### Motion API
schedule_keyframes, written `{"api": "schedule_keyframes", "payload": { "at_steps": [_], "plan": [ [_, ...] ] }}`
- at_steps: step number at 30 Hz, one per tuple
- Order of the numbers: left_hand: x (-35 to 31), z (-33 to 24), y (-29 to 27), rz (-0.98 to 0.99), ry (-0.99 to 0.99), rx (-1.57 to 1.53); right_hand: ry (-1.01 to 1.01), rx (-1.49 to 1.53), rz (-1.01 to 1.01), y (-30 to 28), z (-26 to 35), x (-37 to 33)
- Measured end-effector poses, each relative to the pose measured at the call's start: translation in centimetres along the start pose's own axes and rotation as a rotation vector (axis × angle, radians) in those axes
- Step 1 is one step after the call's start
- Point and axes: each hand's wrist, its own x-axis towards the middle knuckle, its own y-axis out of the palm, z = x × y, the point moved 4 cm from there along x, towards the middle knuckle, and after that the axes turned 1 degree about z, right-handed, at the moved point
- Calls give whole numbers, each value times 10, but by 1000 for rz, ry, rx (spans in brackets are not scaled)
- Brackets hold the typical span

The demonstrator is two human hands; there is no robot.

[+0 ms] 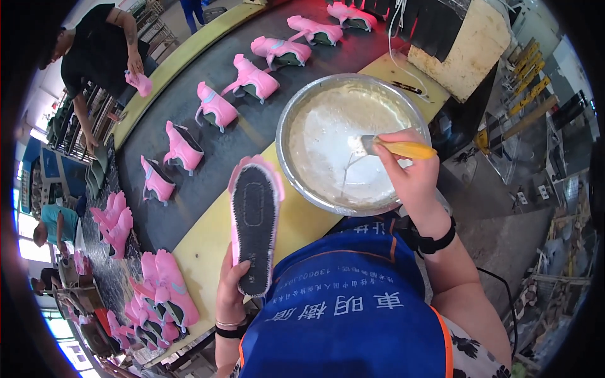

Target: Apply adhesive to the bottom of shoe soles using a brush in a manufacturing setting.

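In the head camera's view, a worker in a blue apron (340, 331) held a pink shoe upper (255, 217) in the left hand (233, 283), its dark stitched underside turned to the camera and its wider end pointing away from the body. The left thumb pressed on the narrow end of the underside, with the other fingers largely hidden behind; the grip was clamped on the upper, which was held over the near edge of a yellow table (208, 246), just left of a metal basin (291, 165).

The right hand (411, 173), a dark watch (437, 239) on its wrist, had its fingers closed around the yellow handle of a brush (413, 150). The white-coated bristles were over the basin, well apart from the upper; whether they touched the white paste (328, 142) inside could not be told.

Beyond, seven more pink uppers (217, 108) stood in a curving row across a dark surface (242, 129), while others (170, 286) were bunched at the lower left. Across the dark surface, a co-worker in a black top (94, 44) held another pink piece (140, 83). Farther left was a person in a teal top (55, 223).
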Motion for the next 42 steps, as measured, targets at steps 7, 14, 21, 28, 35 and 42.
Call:
{"api": "schedule_keyframes", "payload": {
  "at_steps": [7,14,21,28,35,42],
  "plan": [
    [22,-39,59,270,-116,13,-77,-265,55,-3,-10,0],
    [39,-55,70,454,-175,74,-362,-217,238,3,44,2],
    [42,-56,62,407,-251,131,-645,-64,544,35,72,-12],
    [43,-55,64,488,-209,-31,-442,-213,451,34,31,15],
    [52,-52,58,511,-277,-123,-502,52,439,43,43,7],
    [43,-54,66,445,-162,-18,28,-205,311,42,16,17]
  ]
}}
